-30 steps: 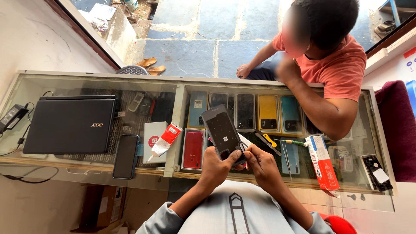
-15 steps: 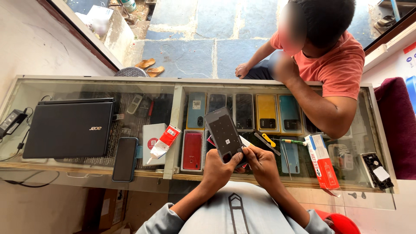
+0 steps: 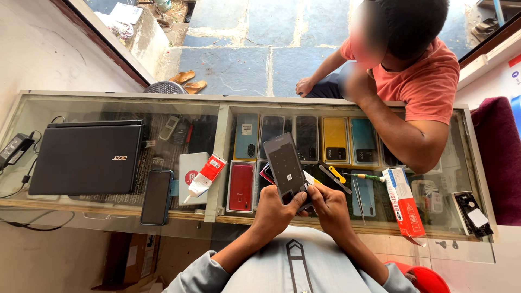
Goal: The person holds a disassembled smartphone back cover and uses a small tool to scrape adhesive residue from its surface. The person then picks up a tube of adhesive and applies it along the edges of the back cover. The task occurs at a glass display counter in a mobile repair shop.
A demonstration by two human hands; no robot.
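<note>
I hold a dark opened phone (image 3: 285, 164) upright over the glass counter (image 3: 217, 135), its inner side facing me. My left hand (image 3: 274, 209) grips its lower edge from the left. My right hand (image 3: 327, 204) pinches the bottom right corner, fingers closed on it. A glue tube (image 3: 203, 176) with a red and white label lies left of my hands, next to a dark phone (image 3: 156, 196) lying flat. Tweezers (image 3: 359, 195) and a yellow-handled tool (image 3: 336, 176) lie to the right.
A closed black laptop (image 3: 87, 158) rests on the counter's left, with a charger (image 3: 13, 150) at the far left. Several phones are displayed under the glass. A person in an orange shirt (image 3: 429, 87) leans an arm on the far side. A red and white box (image 3: 402, 202) lies at right.
The phone in my hands has stayed nearly in place, tilting slightly. The view has shifted a little. The person across the counter keeps leaning on it.
</note>
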